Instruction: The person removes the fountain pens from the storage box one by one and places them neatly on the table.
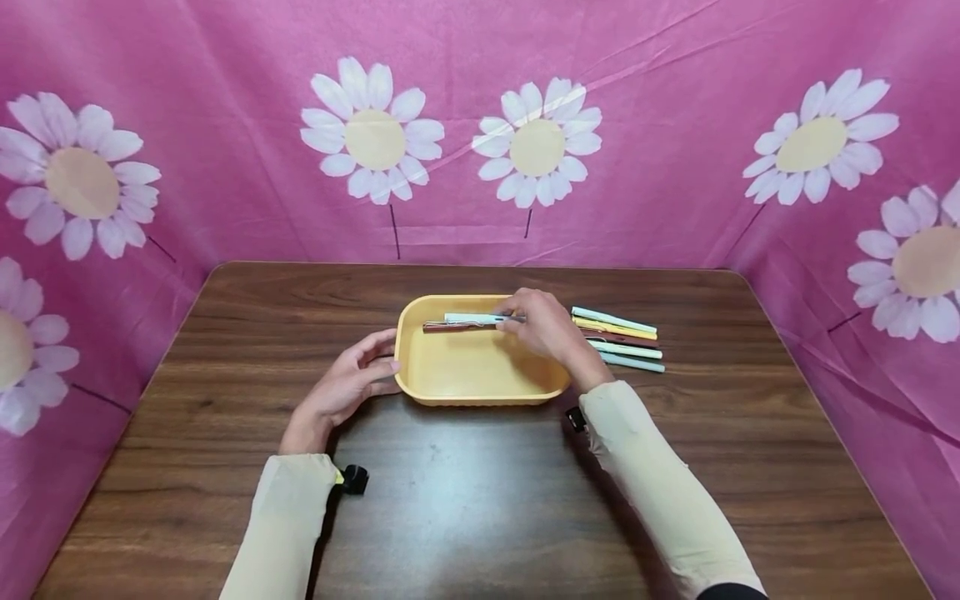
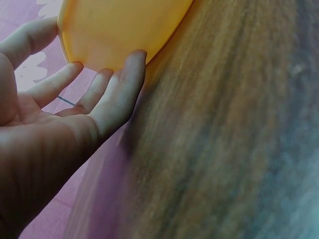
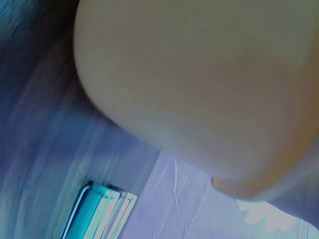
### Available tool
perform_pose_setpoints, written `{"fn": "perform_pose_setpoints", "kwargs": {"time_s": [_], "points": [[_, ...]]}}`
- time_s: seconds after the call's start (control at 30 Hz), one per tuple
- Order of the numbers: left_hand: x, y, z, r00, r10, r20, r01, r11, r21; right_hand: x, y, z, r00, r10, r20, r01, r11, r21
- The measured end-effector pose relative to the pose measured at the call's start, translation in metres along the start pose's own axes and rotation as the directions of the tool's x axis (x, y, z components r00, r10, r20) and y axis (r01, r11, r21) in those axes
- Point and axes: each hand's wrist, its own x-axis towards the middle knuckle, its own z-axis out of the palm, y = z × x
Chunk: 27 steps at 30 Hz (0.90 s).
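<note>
A yellow plastic tray (image 1: pixel 465 367) sits on the table, and my left hand (image 1: pixel 348 383) touches its left end from outside. In the left wrist view, the fingers (image 2: pixel 122 94) are mostly straight, with fingertips against the tray's wall (image 2: pixel 124 30). My right hand (image 1: pixel 543 329) reaches over the tray's right side and pinches a light blue pen (image 1: pixel 468 318) near the back wall. Just in front of that pen is a dark brown pen (image 1: pixel 442 327) with a silver clip; whether the fingers touch it is hidden.
Right of the tray lie several pens, including a yellow pen (image 1: pixel 618 326) and a grey-green pen (image 1: pixel 633 362); the right forearm partly covers them. Pens (image 3: pixel 99 214) also show low in the right wrist view. A pink flowered cloth (image 1: pixel 450 233) surrounds the wooden table (image 1: pixel 450 500).
</note>
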Motion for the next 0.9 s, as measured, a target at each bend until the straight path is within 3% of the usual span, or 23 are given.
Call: {"fn": "perform_pose_setpoints", "kwargs": {"time_s": [0.2,0.9], "points": [[-0.001,0.000,-0.002,1.000,0.008,0.012,-0.008,1.000,-0.005,-0.003,0.005,-0.004,0.999,-0.037,-0.017,0.037,0.999,-0.013],[0.000,-0.001,0.000,1.000,0.025,0.017,-0.025,1.000,-0.014,-0.018,0.019,-0.014,0.993,-0.013,-0.115,0.022,0.997,0.080]]}}
